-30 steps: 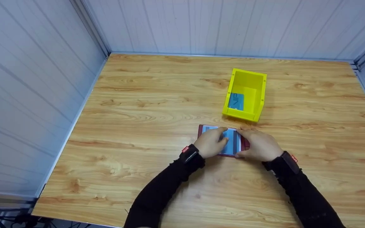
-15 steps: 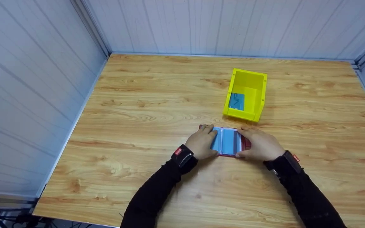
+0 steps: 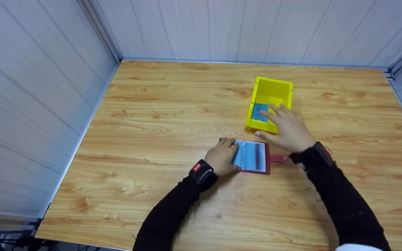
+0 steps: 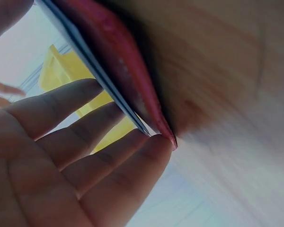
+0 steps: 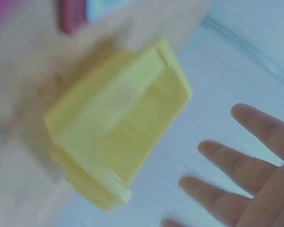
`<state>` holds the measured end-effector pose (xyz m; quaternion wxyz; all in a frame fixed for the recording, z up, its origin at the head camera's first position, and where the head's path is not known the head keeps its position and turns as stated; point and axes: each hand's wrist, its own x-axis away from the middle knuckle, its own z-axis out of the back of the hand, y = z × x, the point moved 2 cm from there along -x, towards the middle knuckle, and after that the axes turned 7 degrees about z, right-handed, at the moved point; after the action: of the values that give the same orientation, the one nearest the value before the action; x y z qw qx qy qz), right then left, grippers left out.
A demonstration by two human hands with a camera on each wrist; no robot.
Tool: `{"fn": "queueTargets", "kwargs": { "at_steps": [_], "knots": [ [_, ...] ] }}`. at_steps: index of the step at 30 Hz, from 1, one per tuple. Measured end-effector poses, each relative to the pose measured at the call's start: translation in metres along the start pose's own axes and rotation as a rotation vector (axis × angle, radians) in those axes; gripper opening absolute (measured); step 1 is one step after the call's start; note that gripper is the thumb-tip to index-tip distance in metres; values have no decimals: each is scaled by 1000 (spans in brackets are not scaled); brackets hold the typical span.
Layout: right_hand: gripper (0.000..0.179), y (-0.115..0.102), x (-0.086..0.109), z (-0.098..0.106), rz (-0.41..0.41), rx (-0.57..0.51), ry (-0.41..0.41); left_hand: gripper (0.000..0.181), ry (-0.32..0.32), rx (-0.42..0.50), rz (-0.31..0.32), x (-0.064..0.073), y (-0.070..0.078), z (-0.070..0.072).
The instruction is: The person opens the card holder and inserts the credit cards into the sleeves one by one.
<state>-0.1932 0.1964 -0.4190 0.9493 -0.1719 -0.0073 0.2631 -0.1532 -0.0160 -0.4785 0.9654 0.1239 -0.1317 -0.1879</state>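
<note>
A dark red card holder (image 3: pixel 255 164) lies spread on the table, with light blue cards in its clear sleeves. My left hand (image 3: pixel 221 158) holds its left part, fingers at the far edge and thumb at the near edge. The left wrist view shows fingertips against the red cover (image 4: pixel 128 56) and the sleeve edge. My right hand (image 3: pixel 290 130), fingers spread and holding nothing, is over the near right part of a yellow bin (image 3: pixel 272 89). Inside the bin, at its left, is a blue card (image 3: pixel 259 111) with dark lettering, partly behind my fingers.
The card holder's strap (image 3: pixel 277 158) with a snap points right along the table. White panel walls (image 3: pixel 201 31) stand behind and at both sides of the wooden table (image 3: pixel 145 139). Cables (image 3: pixel 19 240) lie beyond the table's front left corner.
My left hand has shifted left from the card holder's middle to its left part. My right hand has let go of its right side and moved up to the yellow bin, uncovering the strap.
</note>
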Motion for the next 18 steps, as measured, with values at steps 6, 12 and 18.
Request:
{"fn": "queueTargets", "kwargs": {
  "at_steps": [6,12,18],
  "knots": [
    [66,19,-43,10,-108,87,-134,82,-22,9,9,0,-1,-2],
    [76,39,-79,1,-194,99,-289,83,-25,6,9,0,-2,-3],
    [84,48,-96,-13,-257,7,-382,84,-17,10,6,0,-1,0]
  ]
}}
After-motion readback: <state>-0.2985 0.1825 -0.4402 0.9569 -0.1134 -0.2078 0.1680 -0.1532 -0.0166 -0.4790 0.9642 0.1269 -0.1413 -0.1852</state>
